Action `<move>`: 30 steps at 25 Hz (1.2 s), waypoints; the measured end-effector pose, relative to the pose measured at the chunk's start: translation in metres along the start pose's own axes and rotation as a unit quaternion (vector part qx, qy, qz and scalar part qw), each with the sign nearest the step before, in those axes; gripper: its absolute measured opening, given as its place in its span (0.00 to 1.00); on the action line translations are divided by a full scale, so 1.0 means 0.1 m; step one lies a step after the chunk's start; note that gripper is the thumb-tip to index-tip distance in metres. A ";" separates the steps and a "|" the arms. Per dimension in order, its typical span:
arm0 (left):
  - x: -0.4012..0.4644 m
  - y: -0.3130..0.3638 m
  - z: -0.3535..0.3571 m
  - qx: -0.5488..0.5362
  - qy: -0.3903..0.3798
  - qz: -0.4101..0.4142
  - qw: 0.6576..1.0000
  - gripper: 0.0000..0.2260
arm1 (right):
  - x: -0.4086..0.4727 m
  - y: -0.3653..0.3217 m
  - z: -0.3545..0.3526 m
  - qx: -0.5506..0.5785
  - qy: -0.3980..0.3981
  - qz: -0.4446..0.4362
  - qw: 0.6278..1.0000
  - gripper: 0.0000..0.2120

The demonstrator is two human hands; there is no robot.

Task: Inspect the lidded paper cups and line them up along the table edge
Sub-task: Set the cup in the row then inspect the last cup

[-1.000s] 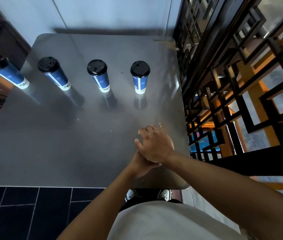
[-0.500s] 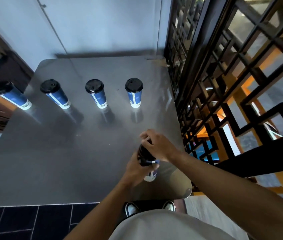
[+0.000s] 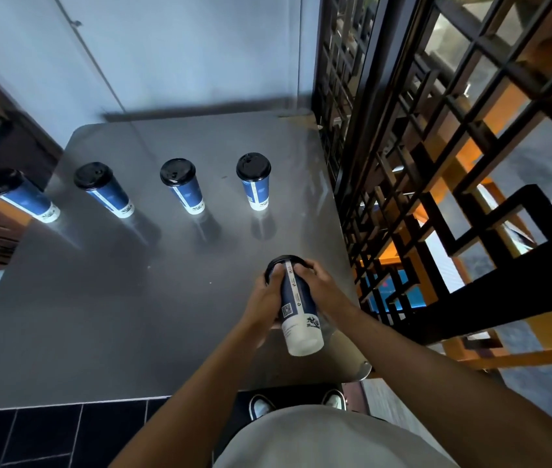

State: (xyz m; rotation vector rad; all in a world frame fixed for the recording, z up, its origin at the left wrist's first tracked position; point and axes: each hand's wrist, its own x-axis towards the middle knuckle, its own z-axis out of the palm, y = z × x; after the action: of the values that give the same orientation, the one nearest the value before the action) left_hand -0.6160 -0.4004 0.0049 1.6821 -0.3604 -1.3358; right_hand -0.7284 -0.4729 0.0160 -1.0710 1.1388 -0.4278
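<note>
both hands — left hand (image 3: 265, 300), right hand (image 3: 318, 284) — grip one tilted cup (image 3: 298, 307) above the table (image 3: 99, 315).

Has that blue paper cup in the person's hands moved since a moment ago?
Yes. The blue paper cup with a black lid has been lifted and tipped, lid toward the standing cups; its white base now overhangs the grey table near edge.
</note>
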 end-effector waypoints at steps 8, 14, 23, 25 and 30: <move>0.10 0.11 -0.07 -0.042 -0.054 -0.189 0.980 0.27 | 0.02 0.02 0.15 0.122 -0.021 0.209 0.970 0.22; 0.11 0.18 -0.06 -0.070 -0.059 -0.201 0.975 0.24 | 0.04 -0.07 0.16 0.127 -0.025 0.215 0.968 0.23; -0.05 0.29 -0.07 0.093 -0.038 -0.202 0.974 0.38 | 0.07 -0.06 0.17 0.060 -0.019 0.137 0.989 0.12; -0.03 0.27 -0.07 0.118 -0.016 -0.157 0.980 0.36 | 0.08 -0.06 0.17 0.074 -0.021 0.124 0.989 0.14; 0.09 0.23 -0.14 -0.093 -0.045 -0.156 0.982 0.32 | 0.08 -0.10 0.11 0.165 -0.024 0.170 0.971 0.17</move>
State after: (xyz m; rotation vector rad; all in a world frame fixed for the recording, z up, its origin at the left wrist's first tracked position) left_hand -0.5934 -0.4122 0.0172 1.5677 -0.0193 -1.6265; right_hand -0.7128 -0.4781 0.0208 -0.5793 1.1357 -0.3027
